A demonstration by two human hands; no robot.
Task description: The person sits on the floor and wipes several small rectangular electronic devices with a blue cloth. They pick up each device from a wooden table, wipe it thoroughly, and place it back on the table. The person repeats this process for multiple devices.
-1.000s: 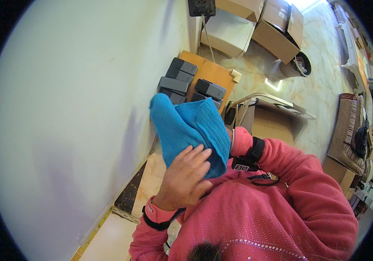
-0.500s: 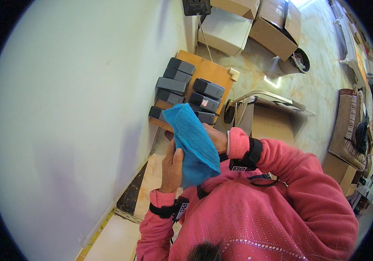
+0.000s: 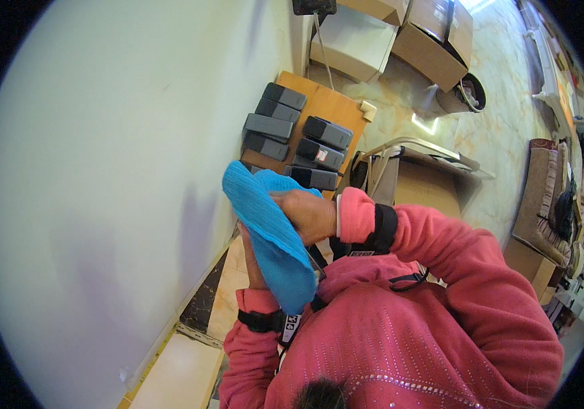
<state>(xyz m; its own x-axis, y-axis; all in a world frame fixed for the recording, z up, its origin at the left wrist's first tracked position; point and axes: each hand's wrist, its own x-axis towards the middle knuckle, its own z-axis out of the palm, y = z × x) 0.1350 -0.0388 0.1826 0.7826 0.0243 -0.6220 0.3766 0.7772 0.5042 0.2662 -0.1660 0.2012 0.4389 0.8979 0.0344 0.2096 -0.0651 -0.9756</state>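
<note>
Right hand [image 3: 311, 217] grips blue cloth [image 3: 277, 253]; left hand [image 3: 253, 264] behind it, can't tell grip. Likely light, soft, limp; hold beside right hand.

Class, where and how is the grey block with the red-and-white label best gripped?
Probably grip the grey block by its right end, coming from the right across the edge of the wooden board. It lies lengthwise toward that edge, with other blocks close along both long sides, so that end looks freest.
</note>
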